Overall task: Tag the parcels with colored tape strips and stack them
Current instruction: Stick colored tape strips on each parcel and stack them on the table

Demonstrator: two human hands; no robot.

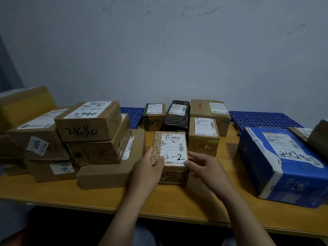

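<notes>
At the front middle of the wooden bench, both forearms reach forward, left hand and right hand holding opposite sides of a small brown patterned cardboard parcel in a curled grip.

wall: grey-white, scuffed with dark streaks | table: wood, against wall | panels: blue, perforated, at table's back | light: dim
</notes>
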